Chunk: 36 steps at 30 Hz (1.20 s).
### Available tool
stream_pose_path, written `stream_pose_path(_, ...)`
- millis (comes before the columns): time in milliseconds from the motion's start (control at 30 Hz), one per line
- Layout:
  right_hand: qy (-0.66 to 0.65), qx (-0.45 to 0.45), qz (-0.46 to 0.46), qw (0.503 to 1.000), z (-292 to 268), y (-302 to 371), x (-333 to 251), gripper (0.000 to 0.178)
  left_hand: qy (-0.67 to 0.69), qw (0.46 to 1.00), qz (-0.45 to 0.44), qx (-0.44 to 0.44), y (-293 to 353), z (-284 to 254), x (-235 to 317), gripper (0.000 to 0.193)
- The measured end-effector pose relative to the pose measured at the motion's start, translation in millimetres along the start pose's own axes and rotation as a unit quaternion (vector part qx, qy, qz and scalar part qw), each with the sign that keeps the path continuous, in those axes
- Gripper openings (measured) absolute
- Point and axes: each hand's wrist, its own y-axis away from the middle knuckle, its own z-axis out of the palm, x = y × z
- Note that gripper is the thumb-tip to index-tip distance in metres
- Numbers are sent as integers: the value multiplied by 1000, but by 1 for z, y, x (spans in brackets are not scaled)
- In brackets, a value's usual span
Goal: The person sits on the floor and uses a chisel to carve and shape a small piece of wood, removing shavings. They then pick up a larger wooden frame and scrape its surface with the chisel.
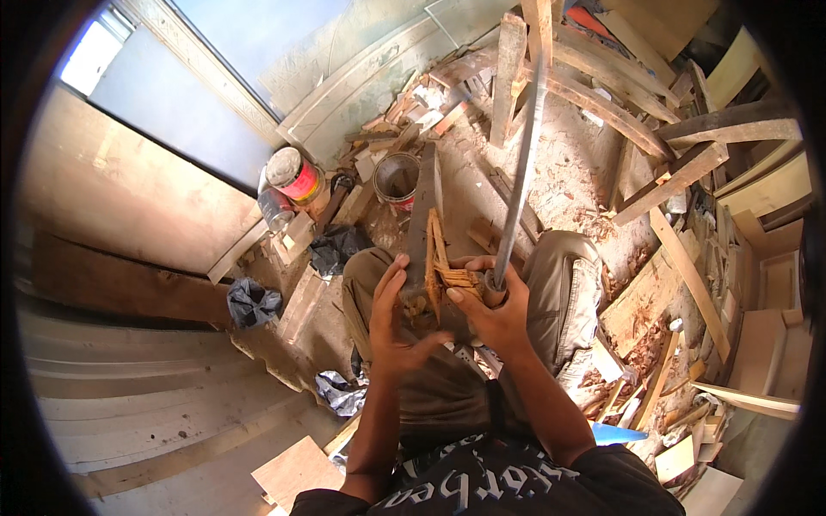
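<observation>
My right hand is closed around the handle of a machete, whose long, slightly curved blade points up and away from me. Beside those fingers is a bunch of split, orange-brown wood strips; whether the hand also grips them is unclear. A thin, splintered wood piece stands nearly upright between my hands, its lower end close to my left palm. My left hand is open, with fingers and thumb spread around a gap. Behind the splinters, a dark wooden beam stretches away from between my knees.
An open metal can stands left of the beam, with a red-labelled paint can farther left. Black plastic bags lie near my left knee. Crossed timbers rise at the far right. Wood scraps cover the right-hand floor.
</observation>
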Motion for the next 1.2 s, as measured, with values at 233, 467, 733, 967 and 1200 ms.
stream_pose_path(233,102,51,-16,993,-7,-4,-10,28,-158,986,49,36,-11,1,3,75)
stream_pose_path(467,74,253,42,964,-57,-61,-1,31,-17,970,-121,209,-28,-20,10,61)
stream_pose_path(733,37,238,121,963,-80,-56,60,25,-71,978,-44,191,-42,-41,-7,58)
stream_pose_path(967,252,262,117,924,-88,-56,57,44,-130,967,-42,214,-57,-26,7,59)
stream_pose_path(1200,273,160,47,947,-62,-27,33,45,-51,959,-121,253,-74,-7,27,59)
